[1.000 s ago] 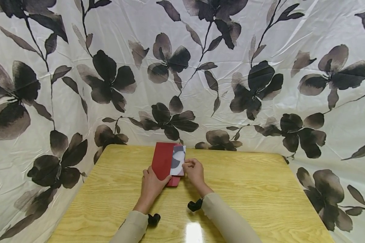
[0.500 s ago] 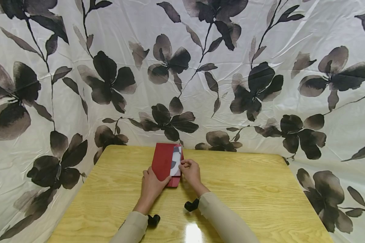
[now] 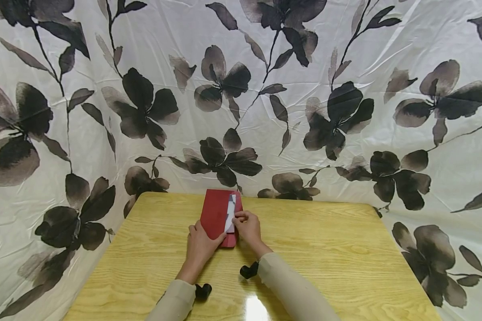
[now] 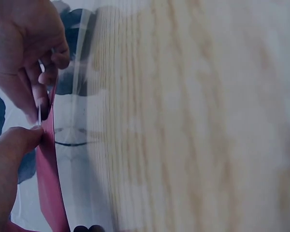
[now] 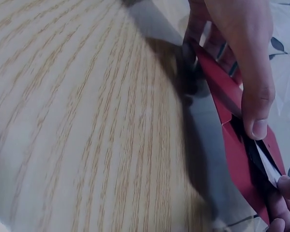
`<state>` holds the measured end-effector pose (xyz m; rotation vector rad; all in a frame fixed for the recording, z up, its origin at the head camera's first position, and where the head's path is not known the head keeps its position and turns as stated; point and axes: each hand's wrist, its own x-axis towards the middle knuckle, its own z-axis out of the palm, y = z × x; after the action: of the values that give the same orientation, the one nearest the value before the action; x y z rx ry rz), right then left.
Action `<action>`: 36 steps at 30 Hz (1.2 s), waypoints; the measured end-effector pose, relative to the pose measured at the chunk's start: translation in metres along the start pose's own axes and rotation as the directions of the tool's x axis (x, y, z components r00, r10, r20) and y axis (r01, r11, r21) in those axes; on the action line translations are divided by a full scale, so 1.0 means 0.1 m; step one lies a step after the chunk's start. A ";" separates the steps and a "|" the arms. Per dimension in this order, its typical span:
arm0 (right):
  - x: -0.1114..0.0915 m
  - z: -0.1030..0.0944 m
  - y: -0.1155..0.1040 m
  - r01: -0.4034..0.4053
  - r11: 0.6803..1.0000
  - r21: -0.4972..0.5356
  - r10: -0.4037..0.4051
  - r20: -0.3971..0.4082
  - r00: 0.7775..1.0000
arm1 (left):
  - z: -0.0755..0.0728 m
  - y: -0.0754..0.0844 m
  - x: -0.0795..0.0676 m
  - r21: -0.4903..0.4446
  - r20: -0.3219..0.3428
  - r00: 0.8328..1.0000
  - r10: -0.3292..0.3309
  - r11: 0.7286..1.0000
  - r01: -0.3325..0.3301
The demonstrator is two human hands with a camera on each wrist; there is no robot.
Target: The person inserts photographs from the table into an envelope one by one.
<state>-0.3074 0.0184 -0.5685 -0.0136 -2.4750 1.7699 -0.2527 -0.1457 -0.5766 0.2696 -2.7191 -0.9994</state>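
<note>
A red paper envelope point(image 3: 214, 210) is held near the table's far edge, its long opening facing right with a flap beyond it. My left hand point(image 3: 200, 244) grips its near left part, thumb by the opening and fingers behind, as the right wrist view shows. A white and grey patterned card point(image 3: 230, 217) sits mostly inside the envelope, a narrow strip showing. My right hand point(image 3: 250, 228) pinches the card's outer edge between thumb and fingers. In the right wrist view the card point(image 5: 268, 166) stands as a thin white strip inside the opening of the envelope point(image 5: 241, 164).
The wood-grain table point(image 3: 325, 258) stretches around both hands. White cloth point(image 3: 289, 133) with dark flowers hangs behind and at the sides. A black wrist-worn device point(image 3: 203, 291) is at the left cuff, and a similar black device point(image 3: 249, 270) at the right.
My right hand has moved left, sliding the card deeper into the envelope, so its visible strip has narrowed. My left hand and the envelope have stayed almost still.
</note>
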 end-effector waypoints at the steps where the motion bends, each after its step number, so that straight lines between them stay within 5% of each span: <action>1: 0.00 0.01 0.00 0.004 1.000 0.000 -0.004 0.002 1.000 | 0.00 0.00 0.00 -0.001 0.002 1.000 -0.004 1.000 0.004; 27: -0.04 0.12 -0.02 0.060 0.981 -0.183 -0.060 0.005 0.998 | 0.01 0.00 -0.02 -0.015 -0.009 1.000 0.003 1.000 -0.003; 36: -0.06 0.07 0.00 0.034 0.992 -0.120 -0.031 0.029 0.999 | 0.02 -0.01 0.00 -0.012 -0.015 1.000 0.009 1.000 -0.009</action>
<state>-0.3019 0.0114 -0.5714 0.0413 -2.5819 1.6162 -0.2530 -0.1452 -0.5788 0.2615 -2.6979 -1.0066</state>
